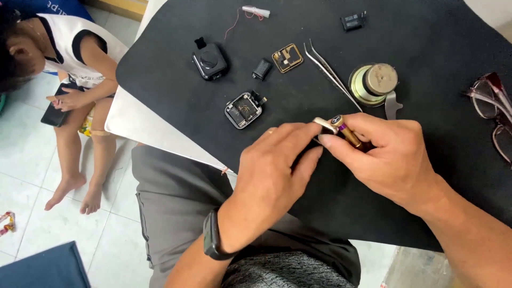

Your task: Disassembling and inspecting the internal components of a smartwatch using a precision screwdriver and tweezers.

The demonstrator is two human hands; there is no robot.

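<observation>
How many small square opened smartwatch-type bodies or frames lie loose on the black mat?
2: a dark square watch case with exposed innards left of the hands, and a gold square frame beside the metal tweezers. The hands may hide more.

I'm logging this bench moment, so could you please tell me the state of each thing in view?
Left hand: curled, touching the small part.
Right hand: gripping a gold screwdriver.
Square watch case: opened, insides showing.
Tweezers: lying free, tips apart.
Gold frame: detached, flat.
Black watch body: lying apart.
Glasses: folded open, set aside.
</observation>
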